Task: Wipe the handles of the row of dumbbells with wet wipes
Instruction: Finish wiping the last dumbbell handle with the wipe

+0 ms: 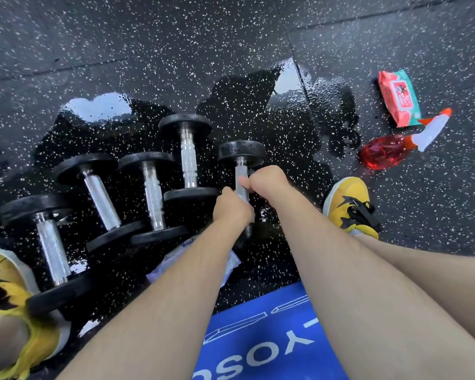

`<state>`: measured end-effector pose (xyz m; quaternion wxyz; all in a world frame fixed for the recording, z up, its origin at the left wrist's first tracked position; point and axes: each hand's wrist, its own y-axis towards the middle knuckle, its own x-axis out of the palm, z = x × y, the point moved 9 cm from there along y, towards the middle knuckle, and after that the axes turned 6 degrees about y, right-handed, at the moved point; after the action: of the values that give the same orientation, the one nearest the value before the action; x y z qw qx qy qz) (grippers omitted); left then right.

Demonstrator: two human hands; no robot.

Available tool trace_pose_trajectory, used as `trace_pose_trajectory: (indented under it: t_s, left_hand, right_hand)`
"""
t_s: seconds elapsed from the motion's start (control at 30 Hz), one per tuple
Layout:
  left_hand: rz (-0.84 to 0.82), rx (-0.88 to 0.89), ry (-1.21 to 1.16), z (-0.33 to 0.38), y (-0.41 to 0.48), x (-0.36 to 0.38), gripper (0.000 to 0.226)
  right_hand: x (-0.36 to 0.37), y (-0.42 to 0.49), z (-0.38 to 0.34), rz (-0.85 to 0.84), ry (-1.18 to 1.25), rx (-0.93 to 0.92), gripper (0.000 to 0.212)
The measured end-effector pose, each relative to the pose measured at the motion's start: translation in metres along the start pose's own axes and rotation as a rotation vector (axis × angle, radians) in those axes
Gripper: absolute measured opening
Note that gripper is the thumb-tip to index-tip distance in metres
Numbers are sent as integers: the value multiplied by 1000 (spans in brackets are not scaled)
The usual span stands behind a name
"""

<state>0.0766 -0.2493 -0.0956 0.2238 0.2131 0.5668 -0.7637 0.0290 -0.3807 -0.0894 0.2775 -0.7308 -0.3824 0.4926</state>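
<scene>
So four other dumbbells (154,193) sit left of the rightmost dumbbell (242,152), can't tell if they're wiped yet. Both the left hand (232,207) and right hand (266,182) have their grip clamped on its handle (241,174), so I'm guessing it's the last one. There's a wipe (232,263) on the floor near it, wipes pack (399,98) well right.

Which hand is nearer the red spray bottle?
Right. The right hand holds the dumbbell handle higher up, closer to the spray bottle; the left hand holds it lower, farther left.

Open floor (296,171) right of packed dumbbells (154,193)
</scene>
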Motion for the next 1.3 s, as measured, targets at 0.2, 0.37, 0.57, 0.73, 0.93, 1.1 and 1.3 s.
trace_pose_trajectory:
  t_s: [0.2,0.37,0.57,0.73,0.93,1.1,1.3]
  left_hand:
    - [144,-5,63,5,-4,2,26]
    - [193,107,-67,12,-8,-8,18]
    - [370,251,-160,19,-18,-21,23]
    - [430,421,-120,26,-39,-17,32]
    - [282,376,59,22,-53,-8,24]
    - [156,222,-237,-2,-43,-19,10]
    - [268,46,-265,-23,-56,-26,15]
  right_hand:
    - [2,-2,1,4,17,8,40]
    - [3,1,13,39,209,52,31]
    - [13,1,18,18,372,93,30]
    - [9,-3,18,37,319,116,18]
    - [17,-12,22,-24,457,140,36]
    - [27,-17,24,-84,488,152,38]
    - [29,-23,32,-138,517,158,25]
